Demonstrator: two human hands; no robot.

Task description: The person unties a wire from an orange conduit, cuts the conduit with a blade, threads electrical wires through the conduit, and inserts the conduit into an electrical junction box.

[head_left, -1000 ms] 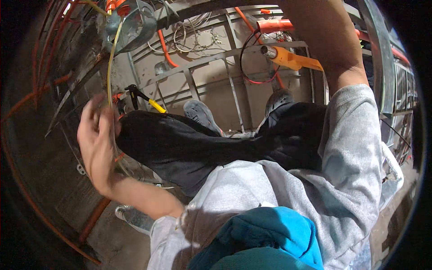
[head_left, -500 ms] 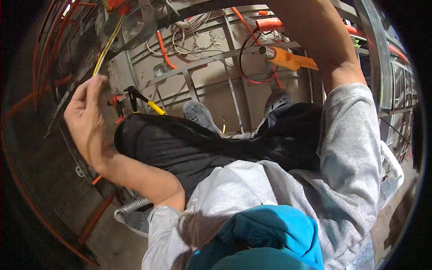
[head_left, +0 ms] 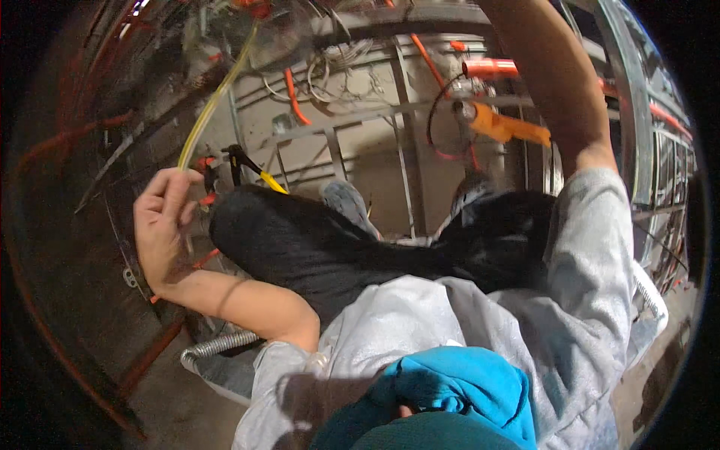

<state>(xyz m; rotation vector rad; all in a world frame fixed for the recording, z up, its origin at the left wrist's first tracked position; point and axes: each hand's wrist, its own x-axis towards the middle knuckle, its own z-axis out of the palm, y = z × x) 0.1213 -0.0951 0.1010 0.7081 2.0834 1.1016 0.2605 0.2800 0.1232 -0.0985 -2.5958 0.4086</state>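
My left hand (head_left: 163, 217) is closed, with thumb and fingertips pinched round thin yellow and whitish wires (head_left: 214, 105). The wires run up from its fingertips to an orange-red fitting (head_left: 255, 7) at the top edge. My right forearm (head_left: 559, 82) reaches up and out over the top edge, so the right hand is out of sight. Just right of my left hand, beside my knee, is a hand tool with a black head and a yellow handle (head_left: 274, 182), perhaps pliers.
Metal framing (head_left: 405, 142) crosses the floor ahead of my shoes (head_left: 349, 206). Orange conduit (head_left: 295, 97) and coiled pale cable (head_left: 330, 71) lie beyond. An orange thing with a round ribbed end (head_left: 510, 126) sits below my right forearm. Metal studs (head_left: 637, 112) stand at the right.
My left hand has come down towards me, still pinching the wires, and a longer stretch of them shows above it. The whole view has shifted slightly. My right arm stays raised.
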